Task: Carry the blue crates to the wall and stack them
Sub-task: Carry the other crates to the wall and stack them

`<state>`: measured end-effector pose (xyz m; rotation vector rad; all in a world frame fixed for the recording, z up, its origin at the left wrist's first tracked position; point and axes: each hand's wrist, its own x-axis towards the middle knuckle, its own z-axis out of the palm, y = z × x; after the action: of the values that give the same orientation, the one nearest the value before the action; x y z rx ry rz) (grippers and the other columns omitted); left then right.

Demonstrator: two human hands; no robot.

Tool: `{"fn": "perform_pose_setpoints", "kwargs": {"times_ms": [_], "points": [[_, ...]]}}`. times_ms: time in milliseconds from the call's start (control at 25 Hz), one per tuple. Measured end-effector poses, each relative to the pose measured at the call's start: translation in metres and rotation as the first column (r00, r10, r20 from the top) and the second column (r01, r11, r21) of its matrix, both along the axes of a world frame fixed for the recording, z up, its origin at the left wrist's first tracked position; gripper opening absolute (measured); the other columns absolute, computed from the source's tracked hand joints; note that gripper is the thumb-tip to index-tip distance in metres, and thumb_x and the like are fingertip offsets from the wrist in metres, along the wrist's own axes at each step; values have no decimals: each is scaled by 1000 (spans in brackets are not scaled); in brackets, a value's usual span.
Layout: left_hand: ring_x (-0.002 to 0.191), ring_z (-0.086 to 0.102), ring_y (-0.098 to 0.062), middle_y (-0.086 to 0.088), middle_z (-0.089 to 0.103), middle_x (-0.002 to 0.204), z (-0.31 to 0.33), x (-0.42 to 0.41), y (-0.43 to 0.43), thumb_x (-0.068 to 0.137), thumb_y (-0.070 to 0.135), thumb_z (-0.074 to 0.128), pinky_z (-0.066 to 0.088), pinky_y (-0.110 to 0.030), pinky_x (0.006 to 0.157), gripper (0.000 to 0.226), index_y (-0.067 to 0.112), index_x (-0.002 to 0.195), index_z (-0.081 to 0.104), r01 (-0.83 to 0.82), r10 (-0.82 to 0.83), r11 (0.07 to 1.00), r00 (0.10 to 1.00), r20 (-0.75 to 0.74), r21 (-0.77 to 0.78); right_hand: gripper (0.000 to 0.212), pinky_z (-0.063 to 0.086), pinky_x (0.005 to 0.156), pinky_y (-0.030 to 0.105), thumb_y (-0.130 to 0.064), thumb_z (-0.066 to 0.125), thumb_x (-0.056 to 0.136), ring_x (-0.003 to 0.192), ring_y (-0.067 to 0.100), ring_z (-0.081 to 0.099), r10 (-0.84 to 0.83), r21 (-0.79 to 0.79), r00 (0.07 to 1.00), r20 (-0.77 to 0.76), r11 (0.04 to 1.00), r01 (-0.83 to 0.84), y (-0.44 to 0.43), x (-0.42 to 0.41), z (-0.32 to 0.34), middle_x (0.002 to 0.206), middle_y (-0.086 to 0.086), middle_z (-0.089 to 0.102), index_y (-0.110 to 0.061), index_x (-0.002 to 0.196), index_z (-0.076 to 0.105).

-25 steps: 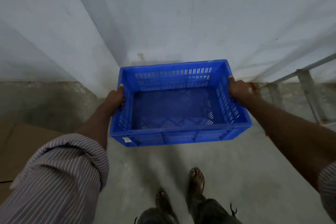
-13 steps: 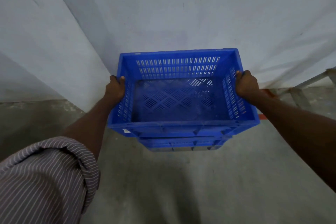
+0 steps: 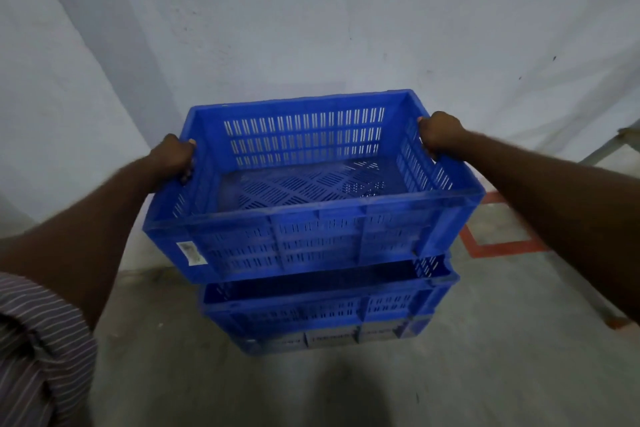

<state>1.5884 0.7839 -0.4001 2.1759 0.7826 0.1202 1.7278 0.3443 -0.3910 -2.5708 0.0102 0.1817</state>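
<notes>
An empty blue crate (image 3: 311, 191), slotted on its sides and floor, hangs between the two hands, tilted slightly, above a second blue crate (image 3: 322, 305) that sits on the concrete floor (image 3: 485, 374) below and between them. The left hand (image 3: 173, 158) is closed over the left rim; the right hand (image 3: 440, 132) is closed over the right rim. A pale wall (image 3: 311, 28) stands beyond the hands. Red floor marking (image 3: 498, 246) lies under the right forearm.
</notes>
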Motion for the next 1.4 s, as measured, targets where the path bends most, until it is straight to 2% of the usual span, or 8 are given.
{"fn": "perform_pose_setpoints", "kwargs": {"times_ms": [200,320,440,520,720,840,1000,1400], "points": [[36,46,-16,-10,56,63,-3,-19,0,108,37,40,44,-20,38,39,4,95,55,-14,33,930,998,44,-367,35,43,51,30,-29,35,110,55,20,45,13,483,946,-324,862,153,-18,6,-5,68,9,51,-7,89,52],[50,57,-18,-11,60,78,-8,-38,4,107,42,41,56,-26,45,44,4,102,61,-11,51,870,996,68,-493,31,51,52,29,-26,37,110,57,22,48,38,516,955,-296,848,126,-26,9,-13,72,12,54,-5,93,51],[65,57,-23,-14,63,90,-13,-49,-1,107,35,48,58,-31,47,42,-2,125,56,-47,119,897,983,138,-439,14,57,76,41,-4,49,98,76,32,58,-18,204,1000,-10,979,19,-20,1,-24,94,23,58,7,105,55],[65,58,-23,-12,63,85,-9,-61,-12,105,30,51,58,-30,48,43,-5,131,54,-61,118,924,985,129,-378,44,49,91,44,-4,52,96,109,41,59,19,-57,994,103,998,-13,-14,-16,-23,121,29,56,8,137,41],[95,63,-37,-23,64,117,3,-81,-50,100,22,58,50,-40,81,38,-2,129,58,5,-3,972,1000,-8,234,56,43,99,53,-16,57,95,127,48,46,156,-360,954,257,931,-55,-27,-66,-23,139,30,44,0,145,36],[123,57,-33,-13,58,141,-10,-107,-82,99,46,57,44,-43,101,48,15,136,58,65,-146,846,983,112,529,37,44,94,50,-24,54,97,121,42,51,206,-309,837,507,950,-47,-19,-106,-29,129,21,55,-9,130,57],[99,68,-18,4,72,114,-31,-142,-133,88,79,48,57,-42,85,58,37,122,67,304,-438,772,891,120,558,42,46,65,37,-50,38,107,75,27,61,502,-243,681,533,862,-445,-5,-162,-44,82,3,64,-18,96,63],[84,60,-7,17,64,101,-24,-176,-112,90,47,69,42,-20,66,19,40,106,62,388,-527,702,847,69,598,20,35,57,30,-36,53,105,68,14,55,590,-259,685,428,806,-533,-34,-162,-44,80,-5,62,-21,110,65]]}}
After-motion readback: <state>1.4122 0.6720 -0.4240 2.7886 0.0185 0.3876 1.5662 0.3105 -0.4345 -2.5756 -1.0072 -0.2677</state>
